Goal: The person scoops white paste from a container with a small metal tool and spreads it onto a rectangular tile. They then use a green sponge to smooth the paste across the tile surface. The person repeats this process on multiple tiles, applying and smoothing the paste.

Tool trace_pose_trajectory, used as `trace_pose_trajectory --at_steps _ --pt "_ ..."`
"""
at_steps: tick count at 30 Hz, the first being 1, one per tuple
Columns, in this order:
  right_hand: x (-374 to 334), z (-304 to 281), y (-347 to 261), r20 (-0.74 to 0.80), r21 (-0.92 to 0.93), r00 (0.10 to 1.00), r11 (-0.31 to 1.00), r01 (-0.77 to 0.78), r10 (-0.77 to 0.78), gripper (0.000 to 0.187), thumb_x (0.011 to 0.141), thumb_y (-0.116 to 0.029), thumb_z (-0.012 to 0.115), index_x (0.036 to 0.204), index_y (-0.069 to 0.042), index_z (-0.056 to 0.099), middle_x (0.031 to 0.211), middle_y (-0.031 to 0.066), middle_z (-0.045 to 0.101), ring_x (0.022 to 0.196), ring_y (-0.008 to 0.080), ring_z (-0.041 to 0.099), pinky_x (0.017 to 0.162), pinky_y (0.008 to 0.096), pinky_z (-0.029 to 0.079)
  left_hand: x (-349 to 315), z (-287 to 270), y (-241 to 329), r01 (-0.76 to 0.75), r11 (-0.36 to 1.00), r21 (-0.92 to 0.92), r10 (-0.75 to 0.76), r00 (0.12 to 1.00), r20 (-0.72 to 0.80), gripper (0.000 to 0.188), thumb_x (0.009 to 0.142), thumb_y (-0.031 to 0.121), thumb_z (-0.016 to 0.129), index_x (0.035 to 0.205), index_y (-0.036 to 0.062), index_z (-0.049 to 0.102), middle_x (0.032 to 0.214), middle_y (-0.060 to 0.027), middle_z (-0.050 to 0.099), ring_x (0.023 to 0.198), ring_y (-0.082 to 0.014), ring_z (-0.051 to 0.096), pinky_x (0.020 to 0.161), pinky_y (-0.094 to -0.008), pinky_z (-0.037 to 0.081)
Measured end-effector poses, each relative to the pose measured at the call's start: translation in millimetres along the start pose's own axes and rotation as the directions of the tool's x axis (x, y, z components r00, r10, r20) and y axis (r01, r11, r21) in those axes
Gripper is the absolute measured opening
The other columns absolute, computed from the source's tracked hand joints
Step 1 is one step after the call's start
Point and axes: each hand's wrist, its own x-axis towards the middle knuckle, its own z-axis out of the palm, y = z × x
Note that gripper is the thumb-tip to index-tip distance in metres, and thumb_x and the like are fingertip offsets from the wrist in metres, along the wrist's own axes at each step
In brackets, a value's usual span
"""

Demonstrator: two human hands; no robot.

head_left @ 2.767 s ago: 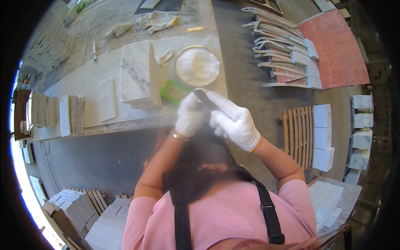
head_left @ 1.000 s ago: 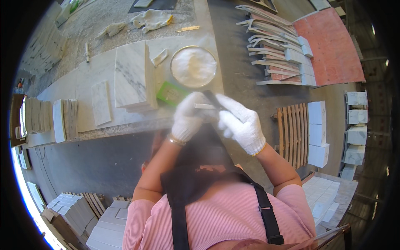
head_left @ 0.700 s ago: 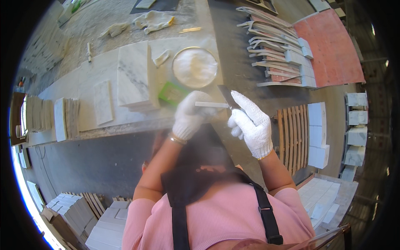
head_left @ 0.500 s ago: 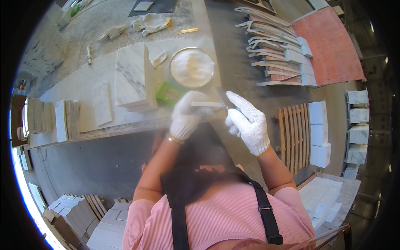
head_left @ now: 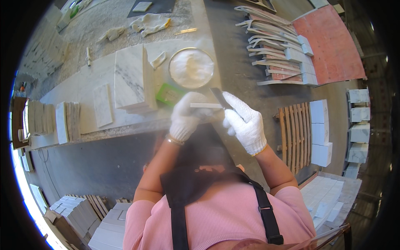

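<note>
My left hand (head_left: 183, 116), in a white knit glove, holds a thin white marble tile (head_left: 206, 105), seen edge-on. My right hand (head_left: 248, 126), gloved too, grips a dark flat-bladed scraper (head_left: 220, 98). Its blade tilts up to the left, against or very close to the tile's right end; I cannot tell whether they touch. Just beyond my hands a round bowl (head_left: 191, 49) holds white powder or paste (head_left: 191, 66). A green box-like thing (head_left: 170, 95) lies beside my left hand, partly hidden by it.
On the workbench (head_left: 146, 123) stand stacks of marble tiles (head_left: 132, 79), with a loose tile (head_left: 102, 105) between. Crumpled gloves (head_left: 151, 24) lie farther back. To the right are a slatted wooden pallet (head_left: 293, 137), white blocks (head_left: 320, 129) and a red board (head_left: 329, 46) with curved strips beside it.
The scraper's blade has come into clearer view, tilted up to the left at the tile's end. My right hand has shifted slightly left. Both hands keep their hold.
</note>
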Motion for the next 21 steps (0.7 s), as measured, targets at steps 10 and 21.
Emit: trace_pose_trajectory --at_steps 10,21 --pt "9.2 17.9 6.3 -0.076 -0.004 0.993 0.996 0.088 -0.088 0.047 0.102 -0.01 0.059 0.149 -0.009 0.06 0.08 0.0045 0.07 0.063 0.0084 0.061 0.061 0.0271 0.054 -0.3 -4.0 -0.8 0.051 0.998 0.047 -0.052 0.999 0.018 0.03 0.088 -0.014 0.065 0.115 0.0005 0.067 0.103 -0.0092 0.072 0.091 -0.0198 0.071 0.079 -0.0326 0.061" --pt "-6.9 -4.2 -2.7 -0.132 0.097 0.99 0.993 0.062 -0.049 0.046 0.102 -0.012 0.061 0.148 -0.007 0.061 0.082 0.0035 0.071 0.063 0.0062 0.058 0.057 0.0225 0.046 2.8 -2.9 -11.3 0.001 0.996 -0.086 0.0 1.0 0.014 0.03 0.088 -0.013 0.066 0.115 0.0001 0.066 0.103 -0.0144 0.072 0.093 -0.0247 0.072 0.08 -0.038 0.062"
